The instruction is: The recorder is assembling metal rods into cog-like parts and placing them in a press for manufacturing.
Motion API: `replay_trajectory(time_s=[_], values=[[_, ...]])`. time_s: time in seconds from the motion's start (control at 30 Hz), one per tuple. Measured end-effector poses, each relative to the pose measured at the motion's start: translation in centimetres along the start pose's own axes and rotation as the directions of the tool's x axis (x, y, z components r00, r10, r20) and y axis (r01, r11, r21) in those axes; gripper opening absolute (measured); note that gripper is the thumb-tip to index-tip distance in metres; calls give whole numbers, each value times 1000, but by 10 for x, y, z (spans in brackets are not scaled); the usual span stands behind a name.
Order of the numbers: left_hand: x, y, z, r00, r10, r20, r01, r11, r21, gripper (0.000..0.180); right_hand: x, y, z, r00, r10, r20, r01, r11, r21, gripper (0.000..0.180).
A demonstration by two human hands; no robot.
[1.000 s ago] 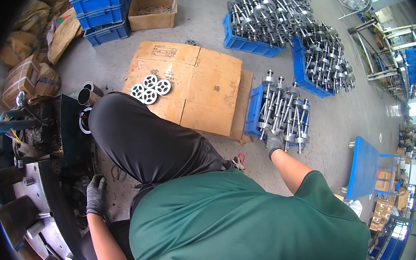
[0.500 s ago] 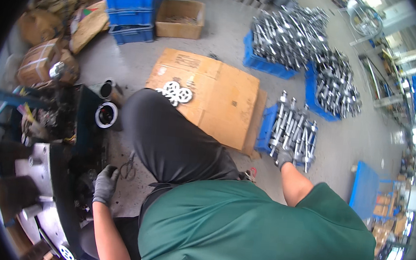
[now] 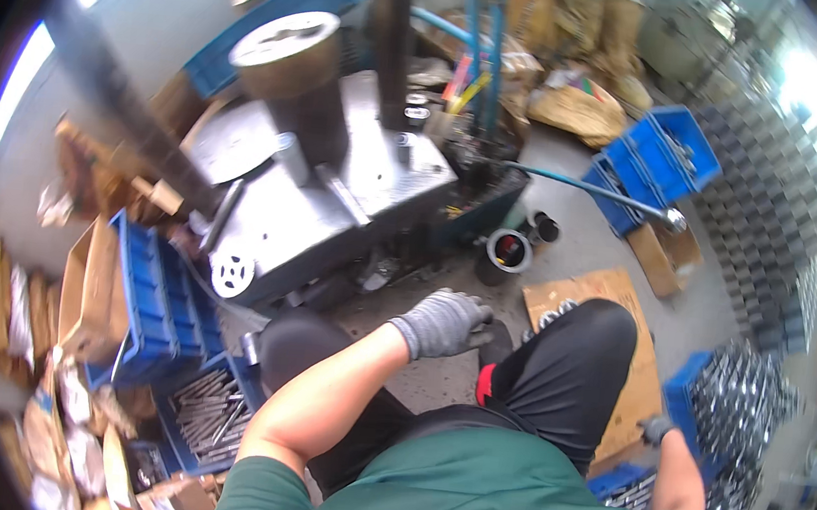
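Note:
My left hand (image 3: 446,324), in a grey glove, hovers above the floor between my knees, fingers loosely bent and nothing visible in them. My right hand (image 3: 655,429), also gloved, is out to the right beside the cardboard (image 3: 633,400), near a blue crate (image 3: 615,479) of shiny metal rods. Its fingers are too small and blurred to show whether they hold anything. In front of me to the left stands a machine with a bright metal table (image 3: 307,235). A round white disc with holes (image 3: 231,275) lies at its near corner.
Several similar discs (image 3: 556,314) lie on the cardboard, partly behind my knee. A metal bar with a blue shaft (image 3: 621,197) juts from the machine. A white-rimmed black pot (image 3: 507,253) stands on the floor. At left, a blue crate (image 3: 178,422) holds metal rods; larger rod piles (image 3: 734,395) lie right.
My view has swung left toward the machine. My left hand has moved away from the machine's side to between my knees. My right hand no longer reaches onto the rods in the crate.

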State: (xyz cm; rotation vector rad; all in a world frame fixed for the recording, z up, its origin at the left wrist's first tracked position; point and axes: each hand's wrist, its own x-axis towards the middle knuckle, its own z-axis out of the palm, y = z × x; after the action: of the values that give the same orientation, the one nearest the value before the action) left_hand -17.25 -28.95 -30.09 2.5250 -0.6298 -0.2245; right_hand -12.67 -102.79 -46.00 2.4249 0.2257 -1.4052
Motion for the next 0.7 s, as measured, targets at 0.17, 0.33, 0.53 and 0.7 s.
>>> replay_trajectory(time_s=[0.17,0.33,0.53,0.7], values=[[-39,-3,-11,990,-95,-107,104,991,80,42,19,-212,-321,561,-296,-773,508,861,38,30],[-63,3,-21,975,-153,-163,173,978,119,40,-114,-427,-443,355,-723,-593,788,573,-226,21],[-100,0,-39,883,-203,-423,281,951,129,38,-64,-528,-433,98,-974,-203,803,198,-562,30],[-157,9,-73,610,-257,-750,306,949,-75,30,-62,-561,-439,222,-941,-255,666,338,-666,29]])
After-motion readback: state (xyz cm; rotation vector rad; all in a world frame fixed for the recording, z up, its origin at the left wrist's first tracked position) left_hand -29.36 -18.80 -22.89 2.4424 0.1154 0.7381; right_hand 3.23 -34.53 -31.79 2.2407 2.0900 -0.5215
